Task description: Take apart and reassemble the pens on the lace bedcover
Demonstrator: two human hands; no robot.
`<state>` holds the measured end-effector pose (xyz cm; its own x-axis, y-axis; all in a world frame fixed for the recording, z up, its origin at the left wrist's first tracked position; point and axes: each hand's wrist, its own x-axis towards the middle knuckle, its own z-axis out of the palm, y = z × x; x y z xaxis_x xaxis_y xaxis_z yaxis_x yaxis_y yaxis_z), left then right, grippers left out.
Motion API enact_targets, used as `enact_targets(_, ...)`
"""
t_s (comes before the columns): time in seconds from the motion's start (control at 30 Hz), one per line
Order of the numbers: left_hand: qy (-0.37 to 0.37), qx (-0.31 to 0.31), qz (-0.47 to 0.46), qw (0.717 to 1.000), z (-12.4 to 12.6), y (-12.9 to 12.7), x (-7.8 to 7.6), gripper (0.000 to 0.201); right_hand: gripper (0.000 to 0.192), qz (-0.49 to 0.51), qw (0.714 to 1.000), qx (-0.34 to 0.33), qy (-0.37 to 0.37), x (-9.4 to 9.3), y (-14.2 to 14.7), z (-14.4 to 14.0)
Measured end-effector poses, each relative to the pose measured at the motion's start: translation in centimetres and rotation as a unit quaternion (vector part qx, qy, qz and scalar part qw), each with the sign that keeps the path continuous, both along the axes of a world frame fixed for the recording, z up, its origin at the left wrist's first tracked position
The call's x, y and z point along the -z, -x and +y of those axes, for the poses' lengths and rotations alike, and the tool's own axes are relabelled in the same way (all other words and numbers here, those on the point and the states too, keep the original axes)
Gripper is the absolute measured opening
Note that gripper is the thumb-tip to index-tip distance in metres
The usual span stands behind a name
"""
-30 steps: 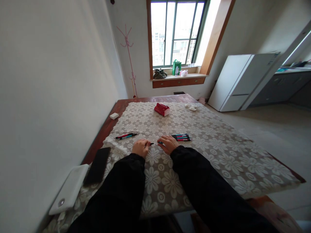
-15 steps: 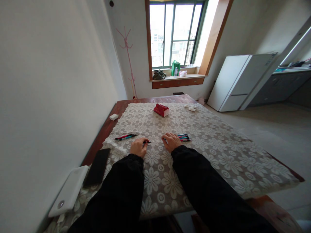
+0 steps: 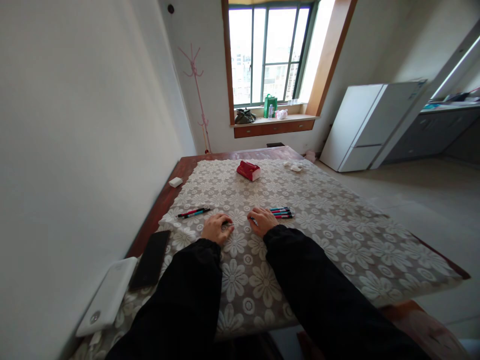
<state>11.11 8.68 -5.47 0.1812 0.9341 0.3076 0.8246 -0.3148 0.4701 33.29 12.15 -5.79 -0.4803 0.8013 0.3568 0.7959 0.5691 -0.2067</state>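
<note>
Hands low on the cloth [image 3: 318, 220], side by side, black sleeves running back toward the camera.

Left hand [image 3: 216, 229]: curled, knuckles up, fingers tucked against the cloth. Looks closed on something small, but the thing itself is hidden under the fingers; can't tell whether it grips or just rests.

Right hand [image 3: 262, 221]: fingers bent, palm down. A short blue tip [image 3: 252, 219] pokes out at its left edge, toward the left hand. Reads as a pen part pinched in the fingers, too small to be sure.

Pen bundle [image 3: 282, 212]: about 4 pens, red and teal, lying flat just beyond and to the right of the right hand, near touching its fingertips. Long axis runs left-right across the view, roughly parallel to the near cloth edge. Right hand is clearly the nearer one.

Pen pair [image 3: 194, 212]: 2 pens, 1 red, 1 teal, flat, slightly slanted, beyond and to the left of the left hand, with a clear gap. Left hand is nearer to these.

Gap between the 2 hands is bare cloth.

Elsewhere: phone [image 3: 150, 258] and white pad [image 3: 108, 295] at the left edge near the wall, red box [image 3: 248, 170] well beyond the hands at mid-cloth.
</note>
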Motion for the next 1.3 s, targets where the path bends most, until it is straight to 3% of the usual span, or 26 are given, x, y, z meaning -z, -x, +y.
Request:
enact_targets(0.07, 0.001, 0.013, 0.005, 1.000, 0.0, 0.0, 0.1, 0.008, 0.011, 0.000, 1.000, 0.000, 0.001, -0.1, -0.1, 0.1)
enact_targets(0.3, -0.004, -0.039, 0.000, 0.999, 0.1, 0.2, 0.1, 0.005, 0.013, 0.003, 0.999, 0.036, -0.011, -1.1, -1.5, 0.5)
enact_targets(0.57, 0.007, -0.031, -0.014, 0.999, 0.3, 0.3, 0.3, 0.011, 0.010, -0.019, 0.999, -0.035, 0.025, -0.7, -0.8, 0.2)
enact_targets(0.9, 0.011, -0.004, 0.001, 1.000, -0.1, 0.0, -0.3, 0.011, 0.020, -0.025, 0.998, -0.046, 0.044, -0.1, -0.6, 0.3)
enact_targets(1.17, 0.002, -0.009, -0.023, 1.000, 0.4, 0.3, 0.5, 0.006, 0.024, -0.025, 0.999, -0.019, 0.031, -1.1, -1.0, 0.2)
enact_targets(1.3, 0.007, -0.022, -0.015, 1.000, 0.3, 0.3, 0.4, 0.007, 0.025, -0.015, 0.998, -0.060, 0.022, -1.6, -0.7, -0.5)
